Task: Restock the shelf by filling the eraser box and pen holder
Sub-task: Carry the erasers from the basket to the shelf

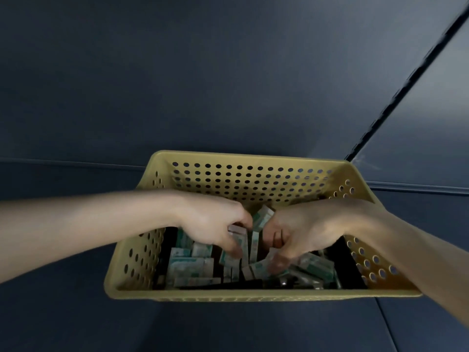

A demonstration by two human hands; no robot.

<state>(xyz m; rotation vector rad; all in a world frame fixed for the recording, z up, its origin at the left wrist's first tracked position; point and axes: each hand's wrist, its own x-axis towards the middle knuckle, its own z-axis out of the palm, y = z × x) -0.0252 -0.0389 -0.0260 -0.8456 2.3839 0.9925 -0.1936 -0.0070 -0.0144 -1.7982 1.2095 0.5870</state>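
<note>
Loose in yellow perforated plastic basket [253,296]: small rectangular erasers [187,265] in green-and-white paper sleeves. Left hand [210,219], right hand [304,232] close together mid-basket, curled round erasers. Likely light, stiff, slick-sleeved; pinch across long sides.

Likely shop stockroom, yellow perforated basket [248,184] of wrapped erasers [189,266], dark blue panels [203,72]

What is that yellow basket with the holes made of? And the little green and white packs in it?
The yellow perforated basket looks like moulded plastic: smooth, slightly glossy walls with neat round holes. The small green-and-white packs seem wrapped in printed paper or film; the blur hides which.
</note>
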